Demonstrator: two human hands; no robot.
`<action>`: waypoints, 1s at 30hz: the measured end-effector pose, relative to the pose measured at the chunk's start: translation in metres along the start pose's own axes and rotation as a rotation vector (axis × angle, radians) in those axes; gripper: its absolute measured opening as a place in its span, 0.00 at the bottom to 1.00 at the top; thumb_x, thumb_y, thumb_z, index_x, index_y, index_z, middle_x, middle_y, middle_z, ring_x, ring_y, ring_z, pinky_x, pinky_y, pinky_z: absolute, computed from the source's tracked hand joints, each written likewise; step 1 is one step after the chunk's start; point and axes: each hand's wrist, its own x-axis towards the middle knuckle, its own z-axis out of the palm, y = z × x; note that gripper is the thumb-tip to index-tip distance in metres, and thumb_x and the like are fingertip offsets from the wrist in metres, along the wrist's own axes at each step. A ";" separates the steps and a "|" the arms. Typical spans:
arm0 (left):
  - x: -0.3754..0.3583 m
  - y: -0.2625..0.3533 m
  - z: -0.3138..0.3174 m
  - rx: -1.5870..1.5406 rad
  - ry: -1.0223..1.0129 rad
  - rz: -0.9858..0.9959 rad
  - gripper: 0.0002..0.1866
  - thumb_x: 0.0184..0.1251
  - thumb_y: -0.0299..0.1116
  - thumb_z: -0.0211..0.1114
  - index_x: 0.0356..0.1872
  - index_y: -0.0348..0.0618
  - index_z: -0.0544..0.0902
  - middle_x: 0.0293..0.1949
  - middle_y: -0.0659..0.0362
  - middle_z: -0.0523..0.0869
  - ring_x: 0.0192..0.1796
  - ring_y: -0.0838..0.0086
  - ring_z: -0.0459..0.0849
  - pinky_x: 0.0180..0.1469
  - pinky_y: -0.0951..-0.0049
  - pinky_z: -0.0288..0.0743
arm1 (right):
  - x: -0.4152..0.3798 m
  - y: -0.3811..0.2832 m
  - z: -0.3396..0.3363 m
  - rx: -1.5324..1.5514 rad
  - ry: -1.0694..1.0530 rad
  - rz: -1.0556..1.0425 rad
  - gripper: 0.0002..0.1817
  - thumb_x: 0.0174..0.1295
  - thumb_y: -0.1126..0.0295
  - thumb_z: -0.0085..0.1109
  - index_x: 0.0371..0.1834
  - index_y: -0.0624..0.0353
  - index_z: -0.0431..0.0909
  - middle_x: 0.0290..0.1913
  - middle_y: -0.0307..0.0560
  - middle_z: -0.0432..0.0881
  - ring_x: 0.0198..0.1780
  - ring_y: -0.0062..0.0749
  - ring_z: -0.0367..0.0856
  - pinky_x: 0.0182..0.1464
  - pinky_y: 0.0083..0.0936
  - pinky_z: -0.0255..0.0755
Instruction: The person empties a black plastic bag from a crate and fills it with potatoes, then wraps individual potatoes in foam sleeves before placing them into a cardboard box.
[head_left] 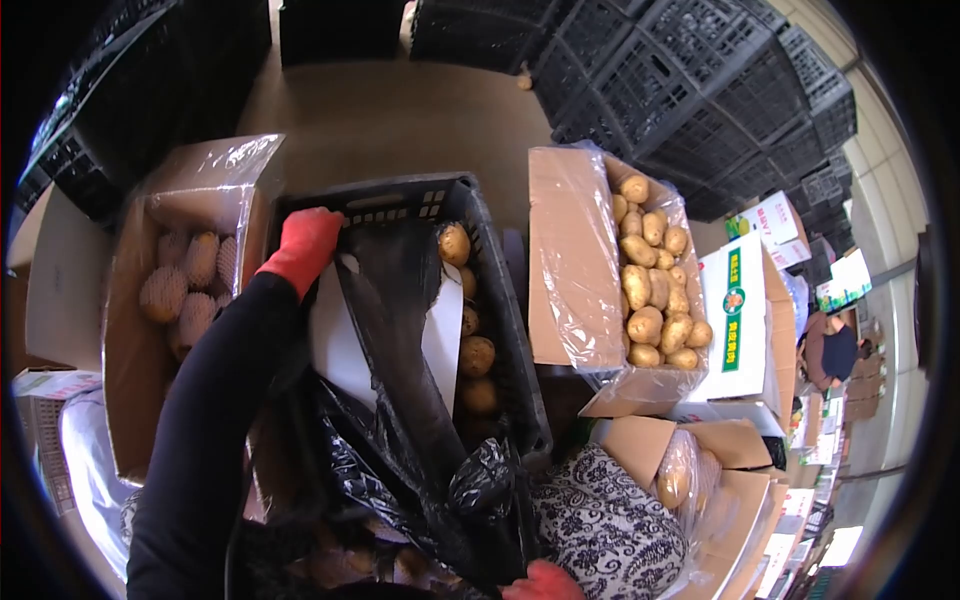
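My left hand [308,245], in a red glove, is closed at the far left corner of a black plastic crate [515,350], its fingers on a black plastic sheet [390,290] by the rim. The sheet stretches from there across the crate towards me. At the bottom edge my right hand [543,582], also red-gloved and partly cut off, is closed on the sheet's near end. Under the sheet lies a white board or paper [335,330]. Several potatoes [477,355] show along the crate's right side; the rest of its contents is covered.
Left stands a carton [130,400] of potatoes in foam nets [162,293]. On the right, a plastic-lined carton [570,255] holds loose potatoes [657,288], beside a white printed carton [715,320]. Stacked black crates [690,90] line the back. A person [835,352] is far right.
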 end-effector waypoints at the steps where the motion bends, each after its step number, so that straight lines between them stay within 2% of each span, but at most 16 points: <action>1: -0.014 0.004 -0.013 0.005 0.009 0.043 0.20 0.59 0.33 0.67 0.55 0.52 0.85 0.58 0.50 0.85 0.57 0.55 0.86 0.52 0.59 0.82 | -0.001 0.000 0.001 -0.025 -0.005 -0.012 0.12 0.55 0.63 0.70 0.36 0.57 0.80 0.29 0.49 0.72 0.38 0.50 0.72 0.45 0.42 0.72; 3: -0.063 0.013 -0.053 -0.100 0.153 0.467 0.32 0.59 0.36 0.67 0.69 0.58 0.76 0.70 0.50 0.74 0.66 0.52 0.79 0.61 0.55 0.78 | -0.003 0.002 0.004 -0.080 -0.015 -0.030 0.13 0.54 0.61 0.69 0.34 0.56 0.79 0.32 0.48 0.73 0.41 0.50 0.73 0.46 0.43 0.72; 6: -0.138 0.064 -0.079 -0.152 0.164 1.127 0.42 0.51 0.41 0.68 0.74 0.55 0.70 0.75 0.50 0.67 0.79 0.53 0.62 0.75 0.41 0.59 | 0.008 -0.010 0.012 -0.103 -0.070 -0.024 0.14 0.54 0.60 0.68 0.33 0.57 0.77 0.34 0.48 0.74 0.43 0.48 0.73 0.45 0.42 0.72; 7: -0.163 0.093 -0.083 -0.345 0.168 1.312 0.33 0.49 0.39 0.66 0.63 0.51 0.80 0.68 0.51 0.76 0.75 0.57 0.68 0.75 0.48 0.62 | 0.012 -0.008 0.016 -0.117 -0.100 -0.055 0.14 0.54 0.59 0.68 0.33 0.57 0.77 0.34 0.48 0.75 0.44 0.48 0.74 0.45 0.41 0.72; 8: -0.190 0.115 -0.063 -0.193 0.176 1.348 0.25 0.49 0.38 0.66 0.53 0.50 0.84 0.59 0.53 0.82 0.67 0.58 0.76 0.70 0.52 0.68 | 0.013 0.000 0.021 -0.167 -0.111 -0.196 0.12 0.57 0.62 0.66 0.34 0.57 0.78 0.33 0.48 0.76 0.43 0.49 0.77 0.44 0.41 0.73; 9: -0.212 0.130 -0.046 -0.042 0.179 1.380 0.17 0.49 0.36 0.66 0.42 0.48 0.87 0.49 0.55 0.88 0.59 0.60 0.83 0.65 0.56 0.75 | 0.013 0.008 0.023 -0.152 -0.087 -0.161 0.10 0.58 0.64 0.66 0.35 0.57 0.78 0.34 0.47 0.77 0.43 0.48 0.78 0.44 0.40 0.74; 11: -0.247 0.129 -0.059 -0.036 -0.315 0.975 0.04 0.50 0.33 0.66 0.27 0.48 0.86 0.32 0.59 0.89 0.43 0.59 0.89 0.51 0.57 0.82 | 0.007 0.017 0.030 -0.100 -0.026 -0.076 0.06 0.60 0.68 0.66 0.35 0.57 0.80 0.35 0.46 0.80 0.42 0.47 0.80 0.44 0.38 0.76; 13: -0.281 0.104 -0.070 -0.171 -0.056 0.921 0.03 0.50 0.34 0.67 0.22 0.50 0.86 0.23 0.59 0.87 0.30 0.58 0.89 0.36 0.56 0.82 | 0.002 0.018 0.037 -0.055 0.092 -0.058 0.08 0.60 0.66 0.67 0.34 0.58 0.79 0.34 0.46 0.79 0.42 0.46 0.78 0.45 0.36 0.75; 14: -0.305 0.099 -0.085 -0.070 -0.148 0.844 0.04 0.50 0.35 0.67 0.23 0.49 0.88 0.25 0.57 0.88 0.34 0.59 0.90 0.36 0.59 0.82 | 0.002 0.016 0.040 -0.070 0.108 -0.083 0.08 0.60 0.66 0.67 0.34 0.58 0.79 0.34 0.46 0.78 0.42 0.47 0.78 0.45 0.36 0.75; 17: -0.379 0.091 -0.113 0.029 -0.405 0.592 0.05 0.50 0.35 0.68 0.23 0.48 0.88 0.26 0.56 0.89 0.33 0.58 0.91 0.36 0.60 0.82 | -0.005 -0.001 0.060 -0.165 0.122 -0.128 0.10 0.57 0.66 0.66 0.32 0.57 0.76 0.35 0.44 0.77 0.46 0.45 0.77 0.45 0.38 0.76; 19: -0.429 0.088 -0.117 -0.036 -0.357 0.563 0.05 0.52 0.34 0.67 0.24 0.48 0.88 0.25 0.55 0.89 0.32 0.58 0.90 0.34 0.59 0.83 | -0.012 -0.015 0.076 -0.252 0.112 -0.129 0.10 0.55 0.66 0.67 0.32 0.56 0.75 0.35 0.44 0.77 0.47 0.44 0.77 0.45 0.37 0.76; 20: -0.448 0.090 -0.107 -0.040 -0.375 0.541 0.06 0.53 0.36 0.67 0.25 0.48 0.88 0.26 0.55 0.88 0.30 0.58 0.90 0.32 0.57 0.82 | -0.018 -0.021 0.083 -0.311 0.107 -0.122 0.11 0.52 0.65 0.68 0.31 0.55 0.75 0.35 0.43 0.77 0.47 0.42 0.76 0.43 0.37 0.77; 21: -0.467 0.094 -0.106 -0.101 -0.304 0.525 0.06 0.55 0.36 0.66 0.27 0.48 0.87 0.25 0.54 0.88 0.29 0.57 0.90 0.31 0.56 0.82 | -0.024 -0.028 0.086 -0.336 0.096 -0.124 0.12 0.52 0.64 0.69 0.31 0.54 0.75 0.35 0.42 0.76 0.47 0.42 0.76 0.43 0.37 0.77; 26: -0.527 0.110 -0.087 -0.277 -0.194 0.468 0.07 0.63 0.38 0.62 0.34 0.51 0.85 0.24 0.52 0.86 0.28 0.52 0.88 0.31 0.54 0.82 | -0.058 -0.041 0.095 -0.479 0.027 -0.132 0.11 0.48 0.64 0.69 0.29 0.52 0.74 0.34 0.41 0.76 0.46 0.39 0.76 0.38 0.34 0.77; 29: -0.559 0.113 -0.106 -0.353 -0.417 0.437 0.15 0.65 0.38 0.59 0.50 0.49 0.83 0.27 0.51 0.87 0.30 0.51 0.88 0.32 0.54 0.82 | -0.069 -0.036 0.109 -0.515 -0.019 -0.159 0.10 0.48 0.64 0.68 0.28 0.52 0.76 0.34 0.40 0.76 0.47 0.39 0.76 0.36 0.33 0.78; 30: -0.566 0.108 -0.103 -0.377 -0.547 0.400 0.19 0.68 0.38 0.56 0.59 0.51 0.77 0.31 0.50 0.87 0.33 0.48 0.88 0.35 0.53 0.83 | -0.071 -0.038 0.111 -0.497 -0.040 -0.148 0.10 0.49 0.64 0.67 0.29 0.52 0.76 0.35 0.40 0.77 0.49 0.40 0.76 0.37 0.33 0.79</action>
